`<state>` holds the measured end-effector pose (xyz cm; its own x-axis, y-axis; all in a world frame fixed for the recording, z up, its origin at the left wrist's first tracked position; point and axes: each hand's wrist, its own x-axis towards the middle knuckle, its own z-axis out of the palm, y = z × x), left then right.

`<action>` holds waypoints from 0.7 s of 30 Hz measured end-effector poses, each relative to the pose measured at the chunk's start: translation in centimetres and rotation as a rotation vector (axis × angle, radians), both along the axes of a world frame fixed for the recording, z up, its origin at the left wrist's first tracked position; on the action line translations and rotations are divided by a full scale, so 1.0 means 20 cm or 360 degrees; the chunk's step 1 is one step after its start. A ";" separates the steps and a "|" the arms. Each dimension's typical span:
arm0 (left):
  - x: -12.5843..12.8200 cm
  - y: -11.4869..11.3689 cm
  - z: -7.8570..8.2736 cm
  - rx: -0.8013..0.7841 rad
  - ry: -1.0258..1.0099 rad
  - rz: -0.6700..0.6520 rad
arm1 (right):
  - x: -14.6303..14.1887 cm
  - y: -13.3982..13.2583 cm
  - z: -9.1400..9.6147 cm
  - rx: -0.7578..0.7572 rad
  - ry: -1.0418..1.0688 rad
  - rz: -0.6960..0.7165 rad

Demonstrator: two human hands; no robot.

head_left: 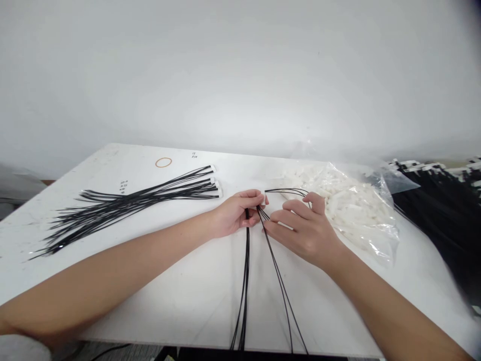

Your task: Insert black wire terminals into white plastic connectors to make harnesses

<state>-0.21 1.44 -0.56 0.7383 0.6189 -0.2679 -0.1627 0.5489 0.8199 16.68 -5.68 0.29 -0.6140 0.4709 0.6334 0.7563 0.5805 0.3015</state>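
Observation:
My left hand (236, 213) is closed on a bunch of thin black wires (245, 286) and on a small white connector at its fingertips. The wires trail down over the near edge of the white table (180, 296). My right hand (300, 225) pinches a second group of black wires (281, 286) just right of the left hand. Several wire tips curve over its fingers toward the left. The two hands nearly touch at mid-table.
A fanned pile of black wires with white connectors (139, 200) lies at the left. A clear plastic bag of white connectors (353, 205) sits right of the hands. A large heap of black wires (443, 210) fills the far right. A rubber band (164, 162) lies at the back.

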 end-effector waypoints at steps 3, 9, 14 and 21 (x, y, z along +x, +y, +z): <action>0.00 0.00 0.00 -0.0007 0.0000 -0.0012 | 0.00 0.01 0.00 0.0081 0.0003 0.0055; 0.00 0.00 0.00 -0.0029 0.0014 -0.0019 | 0.01 0.02 0.02 0.0039 -0.0048 0.0077; 0.00 0.00 0.00 -0.0003 0.0001 -0.0025 | 0.02 0.03 0.00 -0.0140 0.0242 0.0071; 0.00 -0.01 0.01 0.0028 0.0050 0.0008 | 0.04 0.02 0.05 -0.0804 0.1451 0.0148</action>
<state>-0.23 1.34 -0.38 0.7266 0.6276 -0.2796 -0.1397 0.5334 0.8342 17.44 -5.25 1.29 -0.0498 0.7850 0.6175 0.5210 0.5479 -0.6545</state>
